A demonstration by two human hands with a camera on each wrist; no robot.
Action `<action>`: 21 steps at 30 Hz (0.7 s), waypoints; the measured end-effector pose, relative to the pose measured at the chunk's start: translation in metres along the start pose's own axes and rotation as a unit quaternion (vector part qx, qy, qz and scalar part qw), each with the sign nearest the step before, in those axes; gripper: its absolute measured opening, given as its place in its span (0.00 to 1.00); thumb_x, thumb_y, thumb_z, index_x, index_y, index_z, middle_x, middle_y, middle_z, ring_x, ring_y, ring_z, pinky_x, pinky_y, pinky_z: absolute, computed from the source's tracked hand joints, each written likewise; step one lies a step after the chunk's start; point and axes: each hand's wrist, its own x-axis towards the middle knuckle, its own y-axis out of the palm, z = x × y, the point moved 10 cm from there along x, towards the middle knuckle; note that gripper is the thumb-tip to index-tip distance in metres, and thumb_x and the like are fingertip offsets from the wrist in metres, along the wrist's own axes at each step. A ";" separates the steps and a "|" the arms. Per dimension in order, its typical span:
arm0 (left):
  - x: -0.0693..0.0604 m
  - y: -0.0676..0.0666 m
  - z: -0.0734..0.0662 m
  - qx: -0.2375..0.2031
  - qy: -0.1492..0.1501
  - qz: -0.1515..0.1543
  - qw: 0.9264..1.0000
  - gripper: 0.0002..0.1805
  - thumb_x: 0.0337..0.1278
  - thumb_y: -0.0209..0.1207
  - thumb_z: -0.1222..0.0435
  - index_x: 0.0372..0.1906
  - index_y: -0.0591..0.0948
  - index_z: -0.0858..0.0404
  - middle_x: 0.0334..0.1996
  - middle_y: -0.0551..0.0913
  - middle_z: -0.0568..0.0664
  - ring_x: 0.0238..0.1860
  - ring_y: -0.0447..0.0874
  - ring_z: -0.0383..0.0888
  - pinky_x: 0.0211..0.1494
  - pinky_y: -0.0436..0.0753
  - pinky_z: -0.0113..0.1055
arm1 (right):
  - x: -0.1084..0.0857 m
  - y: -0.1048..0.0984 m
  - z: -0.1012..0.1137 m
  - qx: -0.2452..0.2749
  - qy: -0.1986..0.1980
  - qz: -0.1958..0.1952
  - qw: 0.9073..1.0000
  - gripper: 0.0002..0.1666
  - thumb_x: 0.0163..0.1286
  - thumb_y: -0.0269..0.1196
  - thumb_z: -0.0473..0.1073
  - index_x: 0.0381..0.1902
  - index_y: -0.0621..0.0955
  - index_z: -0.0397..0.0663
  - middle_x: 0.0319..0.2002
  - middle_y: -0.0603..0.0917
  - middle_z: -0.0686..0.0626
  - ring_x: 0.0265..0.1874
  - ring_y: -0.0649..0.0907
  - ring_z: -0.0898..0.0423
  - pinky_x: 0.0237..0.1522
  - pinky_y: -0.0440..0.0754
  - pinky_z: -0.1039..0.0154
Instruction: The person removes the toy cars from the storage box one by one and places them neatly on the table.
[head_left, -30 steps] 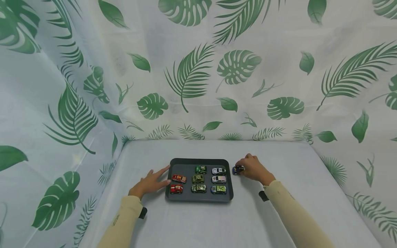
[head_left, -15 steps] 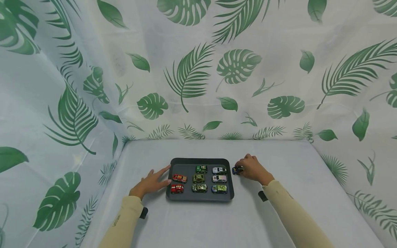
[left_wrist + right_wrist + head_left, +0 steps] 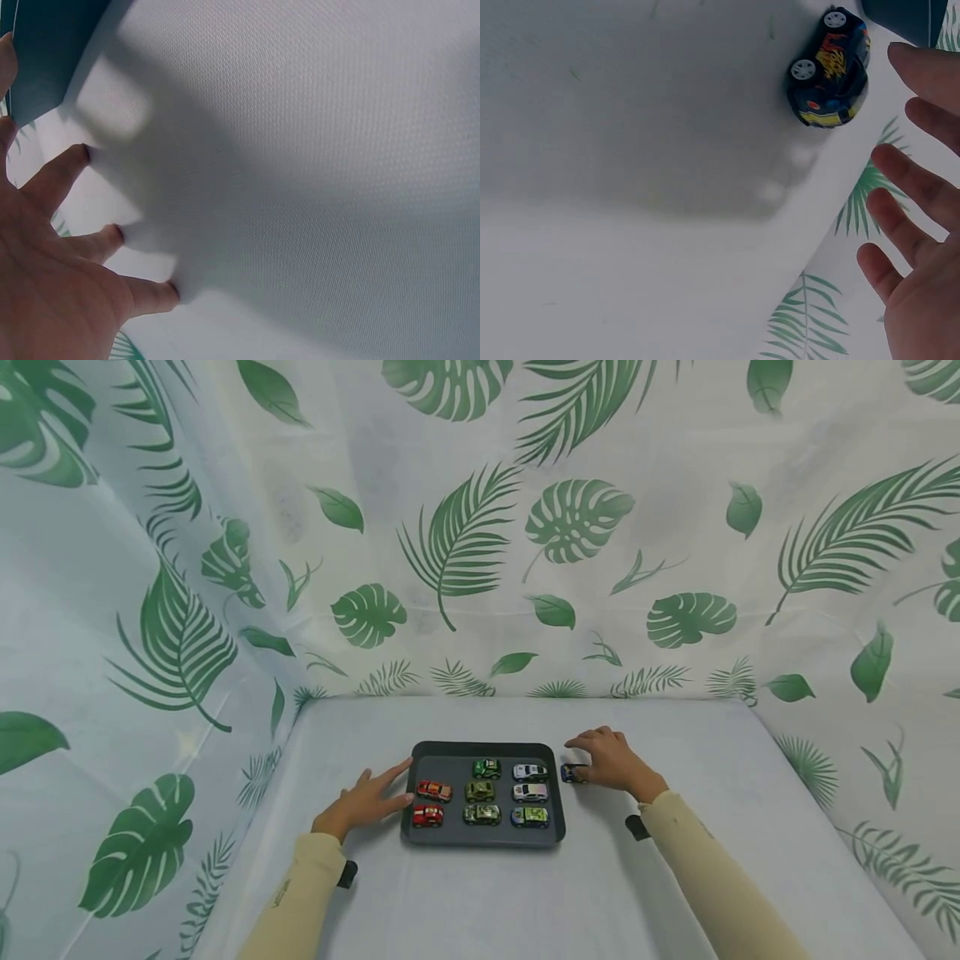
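Nearest: two tan sleeves [image 3: 708, 860], each with a black wrist unit [image 3: 637, 827] at the cuff.
Left hand [image 3: 365, 802]: fingers splayed, thumb and index at the left rim of the dark gray tray [image 3: 442, 768]; left wrist view has the other three fingertips down on the white tabletop [image 3: 480, 902].
Right hand [image 3: 615, 763]: fingers extended and apart, right of the tray, partly covering the dark blue toy car [image 3: 572, 773] in head view. Right wrist view: visible gap between car and fingers, so not gripped. Car sits on the tabletop just outside the tray's right rim.
Tray, front row, left to right: red toy car [image 3: 427, 816], camo toy car [image 3: 482, 814], lime-green toy car [image 3: 530, 817].
Middle row: orange-red toy car [image 3: 434, 790], olive toy car [image 3: 480, 791], white-and-pink toy car [image 3: 530, 792].
Back row: green toy car [image 3: 486, 768] center, white toy car [image 3: 530, 772] right.
Behind: white leaf-print sheet [image 3: 480, 527].
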 end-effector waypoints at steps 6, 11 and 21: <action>-0.001 0.000 -0.001 0.001 0.004 0.000 1.000 0.42 0.76 0.61 0.42 0.86 0.62 0.48 0.83 0.61 0.60 0.82 0.42 0.76 0.72 0.43 0.83 | 0.003 -0.010 0.003 0.005 0.000 -0.004 1.000 0.27 0.69 0.76 0.41 0.63 0.86 0.40 0.61 0.84 0.34 0.63 0.77 0.30 0.60 0.70 0.27; -0.001 -0.003 -0.005 -0.001 0.010 0.002 1.000 0.42 0.76 0.61 0.42 0.86 0.62 0.49 0.83 0.62 0.61 0.82 0.41 0.76 0.72 0.43 0.84 | 0.008 -0.019 0.006 0.005 -0.007 -0.019 1.000 0.27 0.69 0.76 0.41 0.63 0.86 0.40 0.62 0.84 0.34 0.63 0.77 0.29 0.60 0.69 0.27; 0.001 0.000 -0.001 -0.003 0.006 0.004 1.000 0.42 0.76 0.61 0.42 0.86 0.62 0.48 0.83 0.62 0.61 0.82 0.40 0.76 0.72 0.43 0.84 | 0.021 -0.033 0.030 0.004 -0.038 -0.030 0.999 0.25 0.71 0.74 0.42 0.64 0.86 0.42 0.62 0.84 0.35 0.63 0.77 0.29 0.60 0.70 0.27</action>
